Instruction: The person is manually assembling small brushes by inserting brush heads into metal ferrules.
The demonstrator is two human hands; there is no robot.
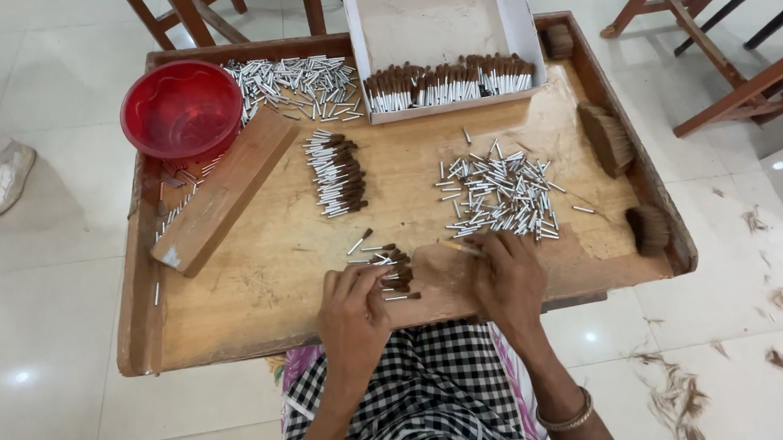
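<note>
- Two hands down at the near edge of our tray (237, 335). Our left hand (353, 313) rests flat-ish, fingers loosely curled over the edge of a small pile of brush heads (390, 269). It touches them, but we can't tell if it's actually pinching one.
- Our right hand (509, 276) is pinched around a thin stick (461, 248) that pokes out to the left, its tip just beside the small pile.
- Right above that hand sits a loose heap of ferrules (497, 197), silver tubes, scattered every which way.
- Left of centre, a neat stack of brush heads (335, 174), brown tips all facing right.
- At the far edge, a white box (440, 30) with a row of finished heads (447, 81) lined up along its front.
- Far left corner: a red bowl (182, 110), more tubes (299, 84) spilled beside it, and a wood block (225, 191) lying diagonally.
- Along the right rim, tufts of brown hair (608, 137), with a smaller tuft (649, 228) nearer us.
- Our checked cloth (428, 397) covers the lap below the tray.
</note>
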